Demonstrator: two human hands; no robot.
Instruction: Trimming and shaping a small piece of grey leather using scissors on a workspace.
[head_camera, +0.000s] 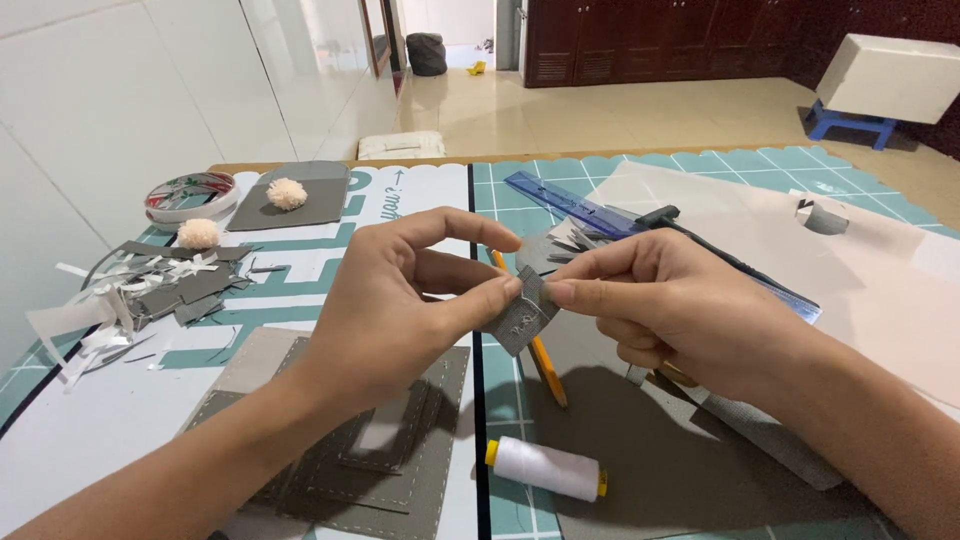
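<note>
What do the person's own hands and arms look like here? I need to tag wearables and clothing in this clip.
Both are bare. The left hand and right hand have no gloves, rings or bracelets showing, and no watch or strap shows at either wrist. The forearms are uncovered as far as the picture's lower edge, with no sleeve in view. The fingernails are short and unpainted. No marks, bandages or tattoos can be seen.

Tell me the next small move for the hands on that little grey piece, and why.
Probably steady the small grey felt piece and pull it flat between the fingertips. Both the left hand and the right hand pinch it in the air above the yellow pencil, and it looks bent. The white thread spool lies untouched below.
</note>
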